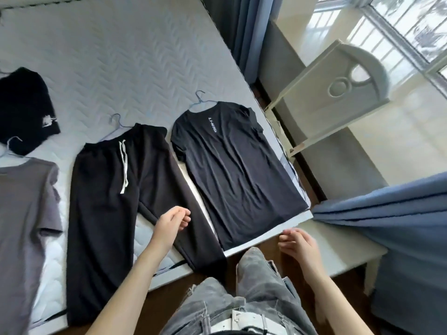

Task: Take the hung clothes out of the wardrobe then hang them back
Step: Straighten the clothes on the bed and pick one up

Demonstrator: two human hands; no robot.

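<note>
Removal looks finished: black T-shirt (pixel 232 170) lies on the bed (pixel 121 56) at twelve o'clock, black trousers (pixel 116 189) at ten, each on a wire hanger (pixel 200 100); left hand (pixel 171 222) and right hand (pixel 298 245) hover empty, loosely curled, so rehanging likely begins by gripping a hook.

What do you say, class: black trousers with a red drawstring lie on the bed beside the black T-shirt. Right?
No. The head view shows a white drawstring, not red; the black trousers do lie on the bed beside the black T-shirt.
</note>
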